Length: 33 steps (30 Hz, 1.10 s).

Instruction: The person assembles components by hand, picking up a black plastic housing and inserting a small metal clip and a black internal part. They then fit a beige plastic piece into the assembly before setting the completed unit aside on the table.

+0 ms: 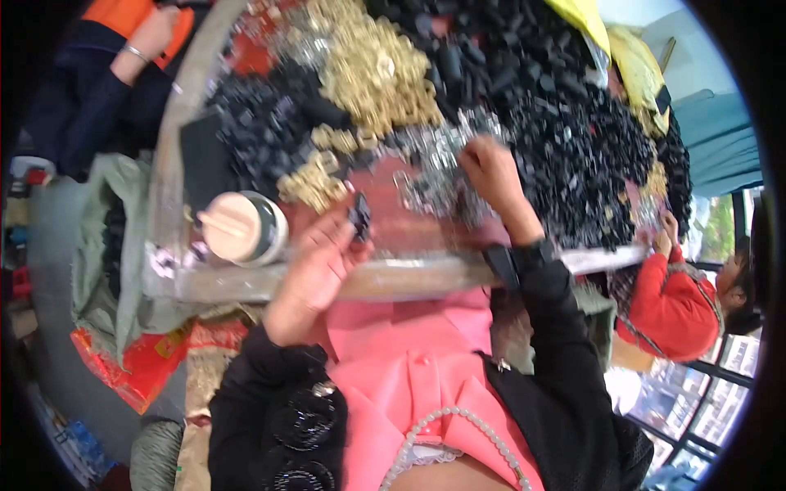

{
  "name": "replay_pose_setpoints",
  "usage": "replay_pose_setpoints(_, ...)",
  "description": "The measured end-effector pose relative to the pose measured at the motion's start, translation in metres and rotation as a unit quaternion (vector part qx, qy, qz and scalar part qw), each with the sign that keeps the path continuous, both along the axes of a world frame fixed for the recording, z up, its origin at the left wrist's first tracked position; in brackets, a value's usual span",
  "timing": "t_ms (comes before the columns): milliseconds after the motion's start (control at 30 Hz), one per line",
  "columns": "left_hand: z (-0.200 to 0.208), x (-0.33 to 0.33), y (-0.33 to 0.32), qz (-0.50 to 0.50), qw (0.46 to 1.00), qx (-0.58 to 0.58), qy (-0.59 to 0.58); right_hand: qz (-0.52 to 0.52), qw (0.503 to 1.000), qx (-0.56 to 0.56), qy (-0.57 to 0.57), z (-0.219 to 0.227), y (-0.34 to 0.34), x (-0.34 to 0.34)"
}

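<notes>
My left hand [315, 258] is closed on a small dark, shiny part [360, 218], held above the near edge of the table. Over a heap of small silver metal pieces [434, 159], my right hand [494, 176] has its fingers curled together at the pile. Whatever is between those fingertips is too small and blurred to make out. Left of the silver heap lie yellowish, ring-like pieces [372, 78], with a few reaching down near my left hand. Small black parts [565, 164] form a large pile to the right, and more black pieces [262, 119] lie at the left.
A round tub with a cream lid [233, 227] stands left of my left hand. The table's pale raised edge [393, 278] runs in front of me. A person in red [675, 307] is at the right; another person's hand [154, 33] is at far left. A green sack [115, 245] stands beside the table.
</notes>
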<state>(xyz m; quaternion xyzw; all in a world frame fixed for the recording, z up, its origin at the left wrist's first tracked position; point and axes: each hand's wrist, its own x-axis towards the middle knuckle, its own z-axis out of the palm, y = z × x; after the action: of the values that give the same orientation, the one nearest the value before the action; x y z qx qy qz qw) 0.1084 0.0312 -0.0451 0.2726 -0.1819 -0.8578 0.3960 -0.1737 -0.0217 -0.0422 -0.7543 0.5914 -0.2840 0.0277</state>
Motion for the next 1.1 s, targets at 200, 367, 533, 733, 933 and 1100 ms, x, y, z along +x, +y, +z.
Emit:
replay_pose_setpoints(200, -0.008, -0.02, 0.007, -0.037, 0.999, 0.006, 0.016, -0.023, 0.985, 0.089, -0.146, 0.011, 0.032, -0.002)
replay_pose_setpoints(367, 0.023, -0.047, 0.009, -0.076, 0.996, -0.034, 0.03, 0.057, 0.776, 0.353, -0.519, 0.006, 0.063, 0.011)
replay_pose_setpoints(533, 0.017, -0.06, 0.012, -0.149, 0.985, -0.041, 0.083, 0.062, 0.517, 0.48, -0.706, 0.02, 0.081, 0.031)
replay_pose_setpoints(733, 0.013, -0.07, 0.016, -0.196, 0.976, -0.036, 0.085, 0.091, 0.404, 0.513, -0.752, 0.001, 0.096, 0.031)
replay_pose_setpoints(933, 0.004, -0.068, 0.011, -0.184, 0.977, -0.002, 0.105, 0.043, 0.573, 0.404, -0.712, 0.009, 0.105, 0.043)
replay_pose_setpoints(1100, 0.006, -0.066, 0.013, -0.166, 0.979, 0.019, 0.113, 0.104, 0.911, 0.126, -0.379, 0.028, 0.113, 0.045)
